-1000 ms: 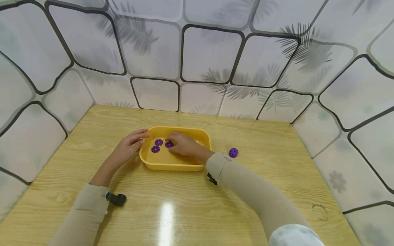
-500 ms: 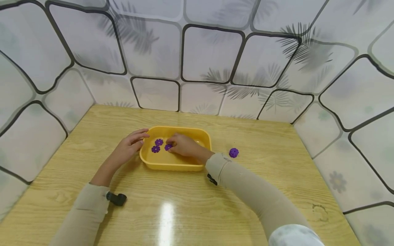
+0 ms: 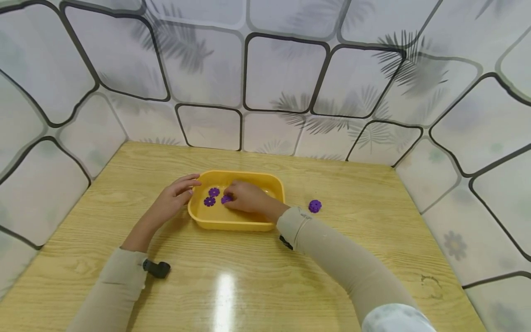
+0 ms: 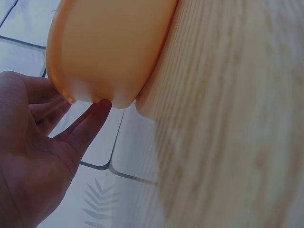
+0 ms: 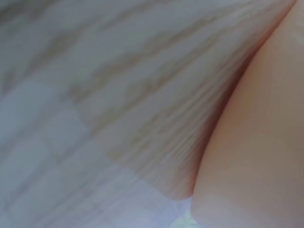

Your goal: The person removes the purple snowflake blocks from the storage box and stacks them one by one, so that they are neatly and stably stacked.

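Note:
A yellow plastic basin point(image 3: 238, 226) stands on the wooden table. Inside it my right hand point(image 3: 249, 197) pinches a purple notched, flower-shaped plastic disc point(image 3: 226, 199), partly covered by the fingertips. Two similar discs, one upper point(image 3: 214, 192) and one lower point(image 3: 209, 201), lie apart from it on the basin floor to the left. My left hand point(image 3: 168, 200) holds the basin's left end, fingers over the rim and thumb against the outer wall, as the left wrist view shows. The right wrist view has only the basin's outside wall point(image 5: 256, 142) and the table; that hand is hidden there.
To the right of the basin, a small stack of purple discs point(image 3: 315, 206) sits on the table point(image 3: 249, 286). Walls with a stone-and-leaf pattern point(image 3: 286, 74) enclose the table at the back and both sides.
My right hand has shifted slightly toward me in the basin, and the purple disc at its fingertips has moved with it. The left hand and basin have stayed put.

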### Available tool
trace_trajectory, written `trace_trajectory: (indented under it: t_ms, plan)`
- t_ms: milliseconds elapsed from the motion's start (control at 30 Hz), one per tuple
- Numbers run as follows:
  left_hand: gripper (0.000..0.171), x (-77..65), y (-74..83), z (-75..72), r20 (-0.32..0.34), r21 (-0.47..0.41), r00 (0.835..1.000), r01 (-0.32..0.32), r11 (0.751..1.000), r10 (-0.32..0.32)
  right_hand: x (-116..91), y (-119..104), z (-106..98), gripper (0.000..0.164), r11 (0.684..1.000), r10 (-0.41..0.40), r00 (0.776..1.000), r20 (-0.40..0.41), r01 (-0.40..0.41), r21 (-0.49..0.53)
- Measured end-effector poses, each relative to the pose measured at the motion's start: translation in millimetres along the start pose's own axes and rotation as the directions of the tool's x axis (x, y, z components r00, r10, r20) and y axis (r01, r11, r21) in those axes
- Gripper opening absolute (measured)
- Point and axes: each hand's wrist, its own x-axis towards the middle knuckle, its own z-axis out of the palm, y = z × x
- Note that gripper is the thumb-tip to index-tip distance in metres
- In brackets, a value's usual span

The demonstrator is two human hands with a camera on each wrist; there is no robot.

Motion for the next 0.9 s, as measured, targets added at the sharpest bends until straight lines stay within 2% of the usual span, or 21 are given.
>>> trace_trajectory:
  t_ms: [200, 467, 633, 767, 900]
  plan:
    - [0.035, -1.3, 2.4, -0.5, -0.004, 0.000, 1.000, -0.003, 1.000, 0.003, -0.7, -0.6, 1.8, 0.046, 0.996, -0.031, 0.999, -0.021, 0.029, -0.084]
    - [0.035, -1.1, 1.7, 0.4, -0.006, -0.002, 1.000, -0.010, 1.000, 0.010, -7.2, -4.9, -3.8, 0.041, 0.999, -0.003, 0.997, -0.074, -0.001, -0.052]
    - [0.035, -0.9, 1.3, -0.2, -0.013, 0.020, 1.000, -0.003, 1.000, 0.003, -7.5, -5.1, -3.7, 0.042, 0.996, 0.010, 0.999, -0.045, -0.013, -0.083]
    - [0.034, -1.5, 2.7, -0.6, -0.013, 0.004, 1.000, -0.003, 1.000, 0.003, -5.2, -2.6, 1.1, 0.041, 0.991, 0.002, 1.000, -0.018, -0.004, -0.130]
    - [0.035, -2.6, 5.3, -0.6, -0.010, -0.010, 1.000, -0.004, 1.000, 0.004, -4.8, -2.9, 2.3, 0.040, 0.995, 0.013, 1.000, -0.015, -0.015, -0.100]
